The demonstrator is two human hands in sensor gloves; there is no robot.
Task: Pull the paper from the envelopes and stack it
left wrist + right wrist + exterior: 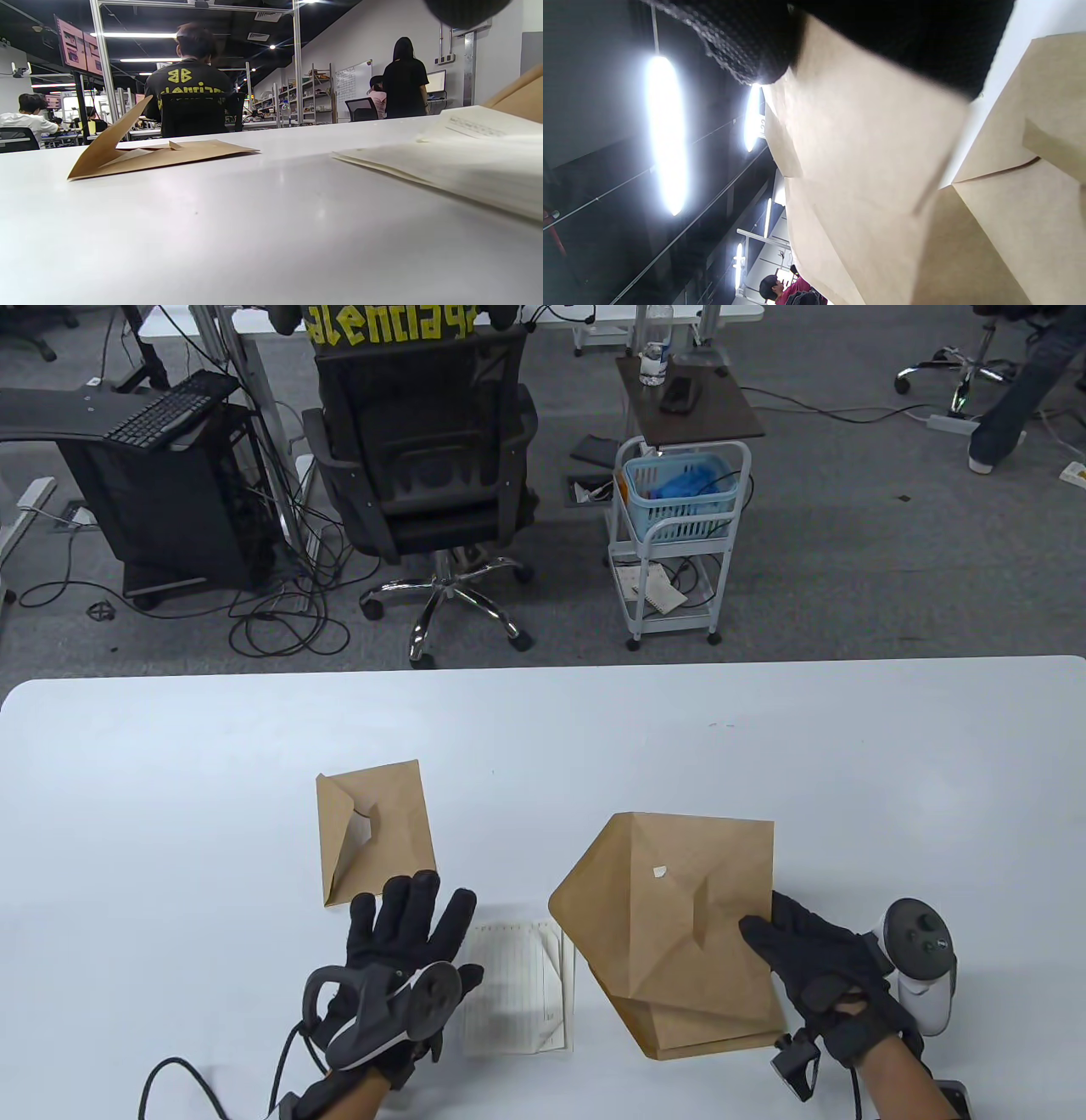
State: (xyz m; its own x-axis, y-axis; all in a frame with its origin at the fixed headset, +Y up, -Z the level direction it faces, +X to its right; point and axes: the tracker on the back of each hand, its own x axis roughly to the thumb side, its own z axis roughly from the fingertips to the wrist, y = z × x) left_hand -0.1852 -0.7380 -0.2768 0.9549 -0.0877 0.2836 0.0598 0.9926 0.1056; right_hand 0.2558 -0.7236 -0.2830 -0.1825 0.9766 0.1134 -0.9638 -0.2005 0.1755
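A large brown envelope (679, 899) with its flap open is lifted off the table, tilted; my right hand (793, 950) grips its right edge. Close up in the right wrist view, the envelope (865, 169) sits under my gloved fingers (746, 46). More brown envelopes (704, 1027) lie under it on the table. A small brown envelope (377, 831) with an open flap lies to the left; it also shows in the left wrist view (165, 154). A stack of lined paper (517, 988) lies between my hands. My left hand (407, 925) hovers open, fingers spread, beside the paper.
The white table (170, 814) ends at its far edge. Beyond it stand an office chair (424, 466) and a white cart with a blue basket (679, 500). In the left wrist view the paper stack (466, 156) lies at the right.
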